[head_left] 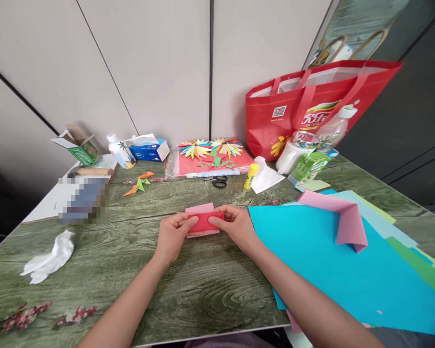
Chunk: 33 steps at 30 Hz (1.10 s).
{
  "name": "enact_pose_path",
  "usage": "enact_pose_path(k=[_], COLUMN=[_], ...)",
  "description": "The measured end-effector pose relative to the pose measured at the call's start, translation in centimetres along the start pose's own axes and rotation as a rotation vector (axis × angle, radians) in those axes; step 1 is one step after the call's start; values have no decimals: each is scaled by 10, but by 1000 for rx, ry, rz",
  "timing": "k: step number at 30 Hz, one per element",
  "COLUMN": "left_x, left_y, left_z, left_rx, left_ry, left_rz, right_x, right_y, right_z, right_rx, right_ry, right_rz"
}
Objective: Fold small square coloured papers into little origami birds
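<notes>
"Red folded paper [203, 220], wasn't it, in the middle of things?"

"Yes, a small flat rectangle over the bench [130, 270], its long axis running left to right."

"And the grip?"

"There were 2, each pinching that paper. The left hand [172, 235] had its thumb pressed on the left part and its fingers behind; the right hand [238, 224] matched it on the right."

"Which hand was nearer?"

"Neither, as far as I could judge. The paper lay squarely between the 2 hands, its length bridging them."

"What showed behind it?"

"A pink paper [199, 208], peeking past the red's upper and lower edges. I couldn't tell whether the fingers held that as well."

"Anything close by?"

"The large blue sheet [311, 275] lay to the right of the right hand, while scissors [219, 181] and a glue stick [251, 177] sat farther back."
</notes>
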State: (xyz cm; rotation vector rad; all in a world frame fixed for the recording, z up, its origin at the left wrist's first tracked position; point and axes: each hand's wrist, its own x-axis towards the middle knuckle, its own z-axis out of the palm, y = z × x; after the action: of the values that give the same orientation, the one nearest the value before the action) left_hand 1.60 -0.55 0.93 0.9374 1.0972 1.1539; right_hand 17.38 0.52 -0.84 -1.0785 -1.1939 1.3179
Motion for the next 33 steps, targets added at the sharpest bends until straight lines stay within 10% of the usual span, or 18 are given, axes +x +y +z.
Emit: enact_pose_path(k=[33], left_x=[2], left_y=[-1], left_z=[-1], left_rx=[32], left_ry=[-2], left_rz=[-23], right_x=[0], right_y=[-2], right_z=[-1], right_rx=[146], right_ry=[-32], right_rz=[132])
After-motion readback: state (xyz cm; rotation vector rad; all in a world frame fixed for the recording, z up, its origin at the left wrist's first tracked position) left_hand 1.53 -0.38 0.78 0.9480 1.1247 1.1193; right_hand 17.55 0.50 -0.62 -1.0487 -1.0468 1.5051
